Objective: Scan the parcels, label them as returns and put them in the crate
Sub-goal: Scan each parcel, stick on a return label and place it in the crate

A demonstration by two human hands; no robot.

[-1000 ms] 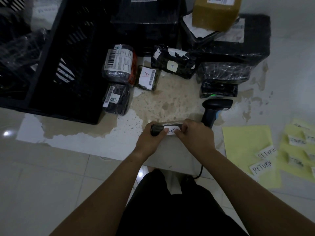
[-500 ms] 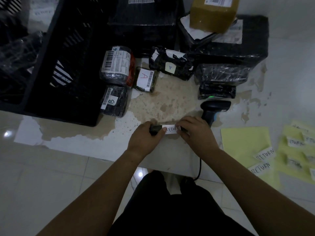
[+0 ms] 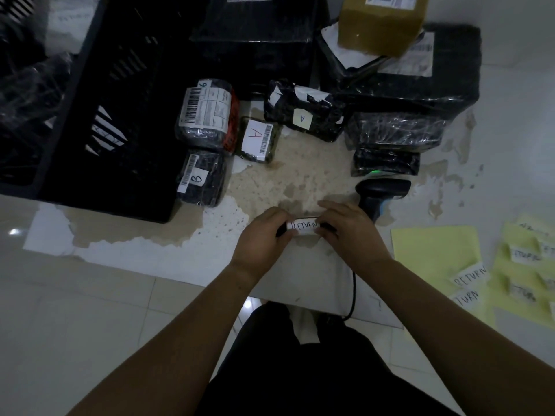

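A small dark parcel lies with its long axis running left to right, held between the two hands at the near centre of the scene, over a white sheet on the floor. A white RETURN label covers its top face, turned up toward the camera, the writing reading left to right. The left hand grips the parcel's left end with curled fingers; the right hand pinches the right end, fingertips at the label's edge. A barcode scanner stands just beyond the right hand. The black crate sits far left, well apart from the parcel, and more labelled parcels are clustered beyond.
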